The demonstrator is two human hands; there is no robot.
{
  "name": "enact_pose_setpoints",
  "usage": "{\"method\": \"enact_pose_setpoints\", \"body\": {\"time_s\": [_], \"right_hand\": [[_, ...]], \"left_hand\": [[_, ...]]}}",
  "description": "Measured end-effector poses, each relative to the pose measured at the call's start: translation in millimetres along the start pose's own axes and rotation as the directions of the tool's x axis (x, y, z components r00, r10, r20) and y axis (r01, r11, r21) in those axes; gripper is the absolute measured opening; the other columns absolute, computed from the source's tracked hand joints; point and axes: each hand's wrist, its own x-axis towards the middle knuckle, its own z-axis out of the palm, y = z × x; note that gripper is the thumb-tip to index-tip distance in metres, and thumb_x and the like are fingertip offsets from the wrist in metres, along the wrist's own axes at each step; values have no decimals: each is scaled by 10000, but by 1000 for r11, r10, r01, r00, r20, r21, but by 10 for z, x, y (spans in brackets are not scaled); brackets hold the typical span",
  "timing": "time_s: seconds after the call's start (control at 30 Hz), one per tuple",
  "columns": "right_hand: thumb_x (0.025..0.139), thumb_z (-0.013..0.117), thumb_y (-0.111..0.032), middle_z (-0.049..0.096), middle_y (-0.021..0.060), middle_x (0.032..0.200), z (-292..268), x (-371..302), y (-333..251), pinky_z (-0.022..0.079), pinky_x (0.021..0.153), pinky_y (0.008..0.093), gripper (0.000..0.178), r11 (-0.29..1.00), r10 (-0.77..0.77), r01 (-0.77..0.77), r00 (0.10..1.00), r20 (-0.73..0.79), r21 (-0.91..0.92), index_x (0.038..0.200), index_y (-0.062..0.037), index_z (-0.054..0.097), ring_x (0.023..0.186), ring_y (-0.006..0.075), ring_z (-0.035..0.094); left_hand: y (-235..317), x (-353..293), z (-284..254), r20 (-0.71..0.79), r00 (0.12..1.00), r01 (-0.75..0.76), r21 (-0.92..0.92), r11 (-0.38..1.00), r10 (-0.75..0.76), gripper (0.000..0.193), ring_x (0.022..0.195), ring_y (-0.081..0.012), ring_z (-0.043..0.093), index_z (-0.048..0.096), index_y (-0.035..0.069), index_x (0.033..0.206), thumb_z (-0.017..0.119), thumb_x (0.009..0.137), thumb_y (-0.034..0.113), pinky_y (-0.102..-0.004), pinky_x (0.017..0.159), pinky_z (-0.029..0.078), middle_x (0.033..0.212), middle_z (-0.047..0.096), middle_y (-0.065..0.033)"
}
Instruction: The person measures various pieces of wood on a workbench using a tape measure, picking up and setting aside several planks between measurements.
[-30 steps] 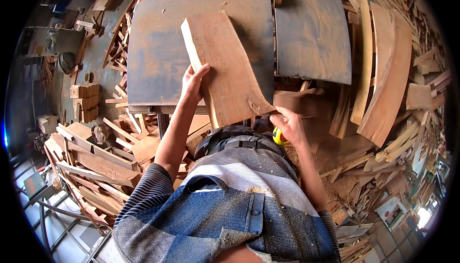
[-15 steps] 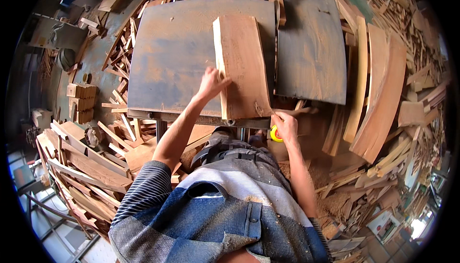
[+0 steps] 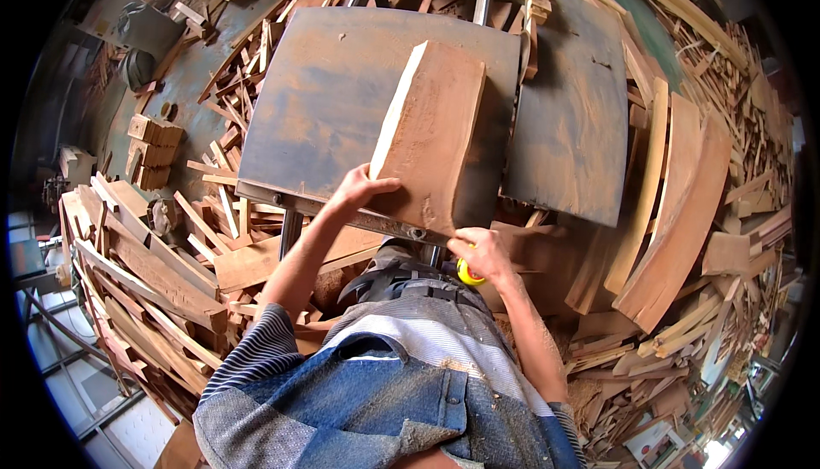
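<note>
A thick wooden board (image 3: 436, 131) with a pale, bark-side left edge lies on the dark metal machine table (image 3: 299, 110). My left hand (image 3: 360, 191) grips its left edge close to the near end, with the thumb on top. At the near right corner, my right hand (image 3: 483, 254) is closed around the board's end, its fingers partly hidden. Just under that hand shows a round yellow thing (image 3: 468, 272), perhaps a tape measure; whether the hand holds it I cannot make out.
Across a narrow gap stands a second dark table plate (image 3: 568, 119), with small wood blocks (image 3: 535, 8) at its far left. Long curved planks (image 3: 679, 221) lean at the right. Offcuts (image 3: 145, 272) are heaped at the left, near a stack of blocks (image 3: 154, 149).
The board has come nearer to me and turned, its far end tilting rightward. My left hand has shifted toward its near end. The right hand has drawn left and closer. The view has turned too.
</note>
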Motion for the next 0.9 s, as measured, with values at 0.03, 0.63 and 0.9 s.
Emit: {"method": "enact_pose_setpoints", "body": {"time_s": [0.03,0.63,0.9], "right_hand": [[856,722,-314,742,202,1020,-6,52,-142,571,853,408,330,998,-57,59,996,73,-26,1004,-24,771,943,355,730],[738,888,-381,643,236,1278,-786,483,-161,544,886,460,808,980,-32,-32,950,-310,-198,1393,-59,541,1120,405,657],[770,833,-484,706,230,847,-437,822,-361,550,736,456,541,990,-23,-14,965,-261,-139,988,-16,669,838,425,697]], "left_hand": [[64,-64,-186,16,1000,-21,88,996,20,647,981,-184,684,604,-57,1267,875,773,261,-315,890,557,1097,717,-126],[2925,-417,-669,473,867,-313,761,-568,157,463,1002,-251,568,668,142,976,864,557,145,-406,913,473,936,657,-33],[3058,1289,-845,677,562,-296,701,-649,475,415,1077,-203,643,719,181,1087,817,724,5,-380,910,533,1055,695,-20]]}}
